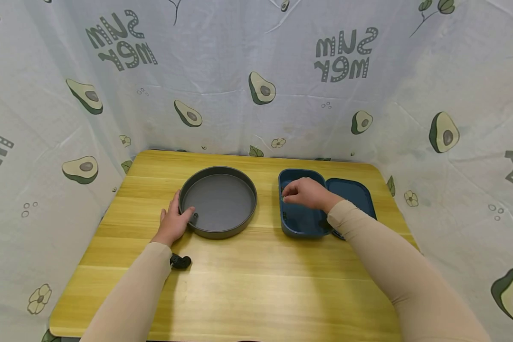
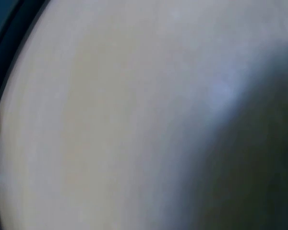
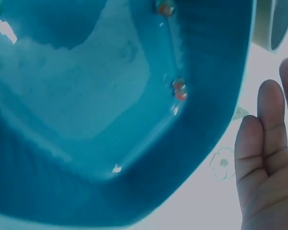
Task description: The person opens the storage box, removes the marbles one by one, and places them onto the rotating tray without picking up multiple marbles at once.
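A round grey pan (image 1: 222,199) lies on the table. My left hand (image 1: 174,223) grips its left rim, thumb over the inside and fingers along the outer wall. A small dark round thing (image 1: 195,216) sits in the pan near the thumb. To the right stands a deep blue rectangular container (image 1: 297,227). My right hand (image 1: 308,193) hovers over it with fingers bent down toward its left wall; I cannot tell whether the fingertips pinch anything. In the right wrist view, small shiny orange-and-clear pieces (image 3: 179,90) lie along the container's inner edge.
A blue lid (image 1: 352,194) lies flat against the container's right side, partly behind my right sleeve. A black wrist device (image 1: 181,261) shows under my left sleeve. A printed avocado curtain (image 1: 226,71) surrounds the wooden table (image 1: 239,285). The left wrist view is blurred.
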